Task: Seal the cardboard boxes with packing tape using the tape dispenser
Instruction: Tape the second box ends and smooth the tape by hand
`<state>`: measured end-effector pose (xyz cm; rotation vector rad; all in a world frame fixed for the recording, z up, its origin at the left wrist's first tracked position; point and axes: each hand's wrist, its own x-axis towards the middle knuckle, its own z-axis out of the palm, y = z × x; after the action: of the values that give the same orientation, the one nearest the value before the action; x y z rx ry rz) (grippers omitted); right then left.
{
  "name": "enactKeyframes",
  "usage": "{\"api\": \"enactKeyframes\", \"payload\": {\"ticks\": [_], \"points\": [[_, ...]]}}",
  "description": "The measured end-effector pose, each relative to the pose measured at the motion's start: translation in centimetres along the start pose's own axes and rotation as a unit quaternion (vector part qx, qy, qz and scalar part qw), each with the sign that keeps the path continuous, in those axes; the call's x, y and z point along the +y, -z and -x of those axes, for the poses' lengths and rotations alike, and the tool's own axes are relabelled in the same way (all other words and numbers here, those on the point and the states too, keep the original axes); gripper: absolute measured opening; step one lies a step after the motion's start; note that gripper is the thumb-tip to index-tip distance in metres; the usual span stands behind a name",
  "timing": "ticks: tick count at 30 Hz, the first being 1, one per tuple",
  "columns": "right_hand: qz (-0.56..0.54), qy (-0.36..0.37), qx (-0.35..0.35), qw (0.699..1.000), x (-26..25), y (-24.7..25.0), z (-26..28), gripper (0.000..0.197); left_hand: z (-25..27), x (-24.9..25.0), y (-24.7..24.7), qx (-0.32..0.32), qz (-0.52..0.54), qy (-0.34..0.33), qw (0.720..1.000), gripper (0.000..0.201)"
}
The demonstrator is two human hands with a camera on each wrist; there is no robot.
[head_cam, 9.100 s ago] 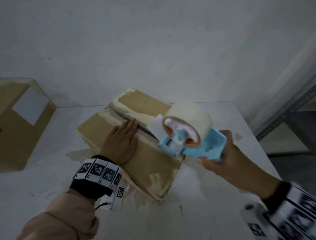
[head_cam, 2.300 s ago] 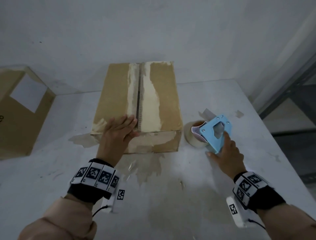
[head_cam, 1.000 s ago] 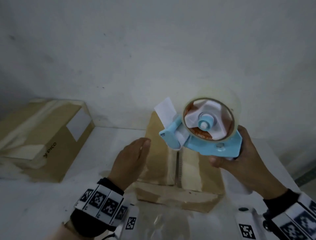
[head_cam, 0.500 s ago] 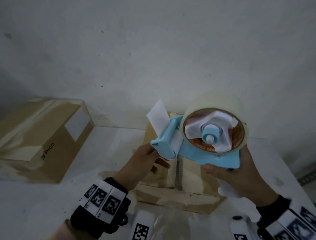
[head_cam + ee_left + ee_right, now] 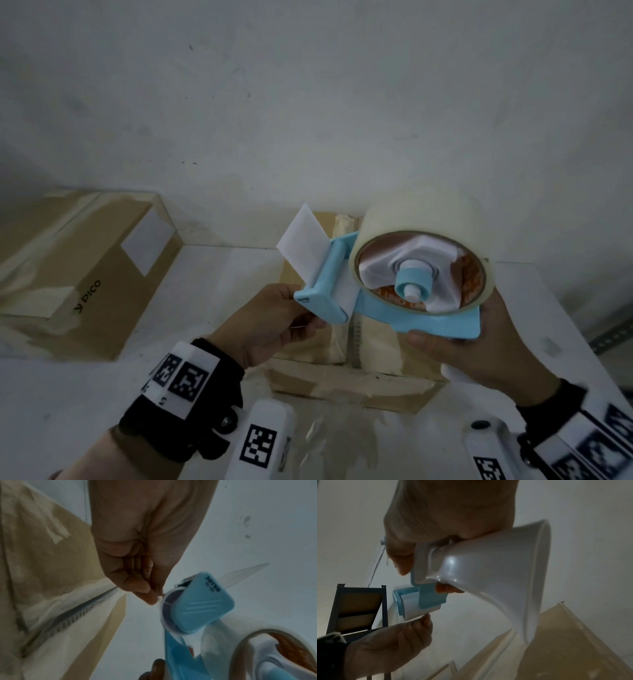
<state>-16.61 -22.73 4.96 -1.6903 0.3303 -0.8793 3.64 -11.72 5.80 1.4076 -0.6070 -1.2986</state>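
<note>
Dispenser: we judge the light-blue plastic tape dispenser [image 5: 383,308], centre of frame, light and rigid; our right hand [image 5: 469,349] grips its white handle.
Tape: thin, sticky; our left hand [image 5: 270,322] pinches its loose end at the roller.
Count: one dispenser, one clear tape roll [image 5: 424,240], two brown cardboard boxes [image 5: 68,274] on the tabletop [image 5: 68,394].

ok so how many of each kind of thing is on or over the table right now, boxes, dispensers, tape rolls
cardboard boxes: 2, the left box and the middle box
tape dispensers: 1, the blue tape dispenser gripped by the right hand, with the left hand at its front end
tape rolls: 1, the tape roll on the dispenser
total: 4
</note>
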Motion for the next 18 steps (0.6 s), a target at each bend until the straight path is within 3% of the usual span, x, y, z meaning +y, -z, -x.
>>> {"api": "enactKeyframes", "payload": {"ticks": [8,12,14,18], "points": [[0.058,-0.034,-0.076,0.995,0.7,-0.6,0.6,0.102,1.4,-1.4,1.2,0.042,0.051,-0.047,0.997,0.019],[0.064,-0.055,-0.094,0.992,0.6,-0.7,0.5,0.095,1.3,-2.0,1.6,0.066,0.010,-0.055,0.996,0.022],[0.078,-0.058,-0.097,0.991,0.4,0.1,0.4,0.100,1.2,-2.0,2.6,0.091,-0.050,-0.051,0.993,0.004],[0.099,-0.059,-0.082,0.990,-0.4,1.5,0.4,0.109,0.8,-2.5,4.5,0.119,-0.150,-0.030,0.981,0.020]]}}
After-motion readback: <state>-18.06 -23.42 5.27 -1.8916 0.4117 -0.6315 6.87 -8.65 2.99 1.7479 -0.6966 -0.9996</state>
